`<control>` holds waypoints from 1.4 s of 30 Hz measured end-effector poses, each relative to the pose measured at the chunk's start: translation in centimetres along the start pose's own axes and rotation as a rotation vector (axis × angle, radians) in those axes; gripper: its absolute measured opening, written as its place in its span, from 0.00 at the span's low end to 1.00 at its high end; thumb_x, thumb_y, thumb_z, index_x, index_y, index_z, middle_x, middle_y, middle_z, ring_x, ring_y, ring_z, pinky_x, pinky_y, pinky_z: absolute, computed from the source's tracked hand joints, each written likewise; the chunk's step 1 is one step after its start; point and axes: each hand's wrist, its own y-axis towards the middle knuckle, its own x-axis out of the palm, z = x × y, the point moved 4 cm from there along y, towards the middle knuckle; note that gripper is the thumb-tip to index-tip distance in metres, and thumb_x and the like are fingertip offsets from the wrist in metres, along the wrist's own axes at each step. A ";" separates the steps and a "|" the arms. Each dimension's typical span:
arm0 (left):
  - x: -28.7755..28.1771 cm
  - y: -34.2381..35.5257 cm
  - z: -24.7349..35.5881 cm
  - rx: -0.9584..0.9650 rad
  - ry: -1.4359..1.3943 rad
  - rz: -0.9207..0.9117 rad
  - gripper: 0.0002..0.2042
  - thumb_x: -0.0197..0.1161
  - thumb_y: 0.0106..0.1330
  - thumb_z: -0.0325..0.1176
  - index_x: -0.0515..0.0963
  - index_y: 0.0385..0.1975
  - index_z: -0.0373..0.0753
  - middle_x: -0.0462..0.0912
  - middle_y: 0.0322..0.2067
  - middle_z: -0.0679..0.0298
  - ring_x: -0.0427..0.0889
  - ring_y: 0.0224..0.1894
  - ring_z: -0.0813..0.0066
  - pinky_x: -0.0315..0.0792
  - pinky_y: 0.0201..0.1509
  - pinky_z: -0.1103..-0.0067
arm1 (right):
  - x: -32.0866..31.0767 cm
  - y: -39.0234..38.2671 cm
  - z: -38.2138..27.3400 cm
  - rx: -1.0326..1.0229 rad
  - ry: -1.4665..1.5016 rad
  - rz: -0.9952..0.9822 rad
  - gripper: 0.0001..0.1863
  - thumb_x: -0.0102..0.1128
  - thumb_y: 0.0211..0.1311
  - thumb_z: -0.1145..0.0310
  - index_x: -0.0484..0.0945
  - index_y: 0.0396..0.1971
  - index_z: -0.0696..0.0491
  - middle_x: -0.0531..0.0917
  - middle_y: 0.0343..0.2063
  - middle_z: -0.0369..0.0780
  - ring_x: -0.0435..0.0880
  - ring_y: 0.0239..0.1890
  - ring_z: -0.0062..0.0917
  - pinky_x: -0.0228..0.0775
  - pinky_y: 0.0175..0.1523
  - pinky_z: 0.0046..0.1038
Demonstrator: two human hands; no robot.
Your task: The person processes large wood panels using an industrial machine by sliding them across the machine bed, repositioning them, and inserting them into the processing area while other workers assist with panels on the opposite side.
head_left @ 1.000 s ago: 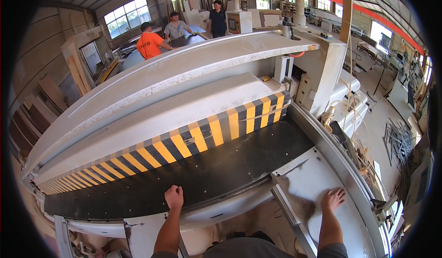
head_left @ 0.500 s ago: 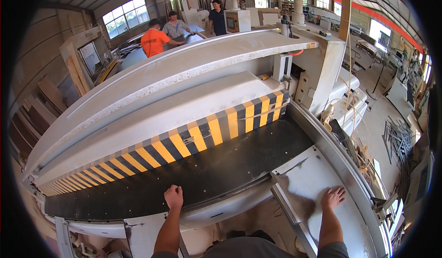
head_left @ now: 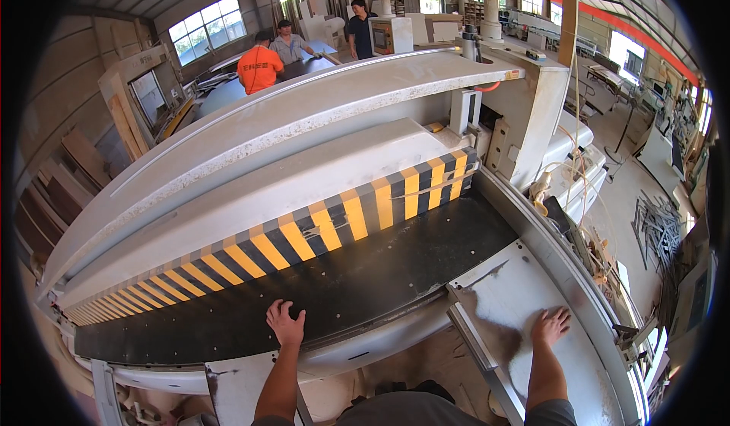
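Note:
A long machine with a black bed (head_left: 365, 278) stretches across in front of me. Behind the bed runs a guard (head_left: 304, 236) with slanted yellow and black stripes. My left hand (head_left: 286, 324) is over the near edge of the bed, its fingers apart and nothing in it; whether it touches the surface I cannot tell. To the right, my right hand (head_left: 550, 327) lies flat on a worn metal side table (head_left: 525, 293), fingers spread, holding nothing. Another metal support plate (head_left: 239, 384) juts out below my left forearm.
A long pale beam (head_left: 289, 118) arches above the guard. A metal rail (head_left: 566, 274) borders the side table on the right. Past it lie offcuts and a heap of metal strips (head_left: 655, 232). Three people, one in an orange shirt (head_left: 259, 68), stand around a far table.
My left hand has gone from closed to open, its fingers spreading, and shifted slightly left. My right hand stays put. The person in orange has turned and moved slightly right.

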 end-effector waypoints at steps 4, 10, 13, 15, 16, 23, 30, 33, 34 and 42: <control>0.5 -0.1 -0.7 0.075 0.045 -0.049 0.13 0.77 0.54 0.38 0.80 0.36 0.46 0.76 0.54 0.65 0.67 0.65 0.55 0.58 0.69 0.55 | 0.1 0.1 0.0 -0.008 0.000 -0.003 0.39 0.46 0.73 0.45 0.54 0.77 0.50 0.57 0.77 0.43 0.50 0.79 0.38 0.40 0.79 0.47; 1.5 -0.1 -1.3 0.081 0.071 -0.069 0.13 0.74 0.58 0.40 0.79 0.38 0.47 0.80 0.50 0.66 0.69 0.65 0.58 0.56 0.72 0.54 | 0.7 0.4 0.3 -0.003 0.007 0.012 0.39 0.46 0.73 0.45 0.54 0.77 0.50 0.57 0.77 0.43 0.50 0.79 0.39 0.40 0.79 0.48; 1.8 0.0 -2.2 0.024 0.011 -0.134 0.14 0.73 0.60 0.40 0.79 0.41 0.45 0.79 0.53 0.64 0.70 0.65 0.58 0.57 0.73 0.57 | 0.3 0.2 0.0 -0.003 0.010 0.001 0.39 0.46 0.73 0.45 0.55 0.76 0.50 0.57 0.77 0.43 0.50 0.79 0.39 0.40 0.79 0.48; 1.7 0.0 -2.1 0.030 -0.001 -0.120 0.15 0.72 0.61 0.41 0.78 0.44 0.44 0.77 0.56 0.63 0.70 0.65 0.56 0.58 0.73 0.58 | -0.7 -0.3 -0.4 -0.002 0.008 -0.023 0.39 0.46 0.73 0.46 0.54 0.77 0.51 0.56 0.77 0.43 0.50 0.79 0.38 0.40 0.79 0.47; 1.5 0.0 -1.7 0.037 -0.014 -0.108 0.17 0.71 0.62 0.41 0.78 0.47 0.43 0.75 0.59 0.61 0.70 0.65 0.55 0.59 0.73 0.59 | -1.0 -0.4 -0.4 0.001 0.004 -0.047 0.38 0.45 0.74 0.47 0.53 0.77 0.52 0.54 0.78 0.42 0.49 0.79 0.38 0.40 0.80 0.46; 0.9 0.2 -0.3 0.011 -0.013 -0.071 0.25 0.67 0.66 0.42 0.71 0.60 0.41 0.72 0.63 0.55 0.71 0.64 0.51 0.61 0.71 0.57 | -1.2 -0.3 -0.1 0.006 0.011 -0.046 0.39 0.45 0.74 0.47 0.53 0.77 0.52 0.54 0.78 0.43 0.49 0.79 0.38 0.39 0.80 0.46; 2.1 0.2 -1.8 0.047 0.066 -0.132 0.22 0.65 0.67 0.43 0.73 0.58 0.41 0.75 0.60 0.56 0.70 0.64 0.53 0.60 0.70 0.58 | -0.6 0.0 0.2 -0.012 0.035 -0.013 0.39 0.46 0.73 0.47 0.55 0.76 0.52 0.56 0.77 0.43 0.48 0.80 0.38 0.38 0.80 0.48; 1.9 0.0 -1.9 0.055 0.085 -0.152 0.21 0.65 0.67 0.43 0.74 0.56 0.41 0.75 0.59 0.57 0.69 0.65 0.54 0.60 0.71 0.58 | -0.6 -0.2 0.0 -0.015 0.046 -0.026 0.39 0.46 0.73 0.47 0.54 0.76 0.52 0.56 0.77 0.43 0.47 0.80 0.39 0.37 0.80 0.48; 1.7 0.0 -1.9 0.051 0.088 -0.149 0.20 0.66 0.67 0.42 0.75 0.55 0.41 0.75 0.60 0.58 0.69 0.65 0.54 0.59 0.71 0.58 | -0.6 -0.2 -0.1 -0.015 0.054 -0.032 0.39 0.47 0.73 0.47 0.54 0.76 0.52 0.55 0.77 0.43 0.47 0.80 0.39 0.36 0.80 0.48; 1.8 0.5 1.0 0.083 0.096 -0.193 0.22 0.65 0.66 0.37 0.71 0.59 0.40 0.68 0.65 0.53 0.65 0.68 0.50 0.58 0.72 0.57 | -0.4 0.0 0.4 -0.017 0.064 -0.020 0.38 0.47 0.73 0.50 0.55 0.76 0.55 0.56 0.77 0.46 0.49 0.79 0.40 0.37 0.79 0.49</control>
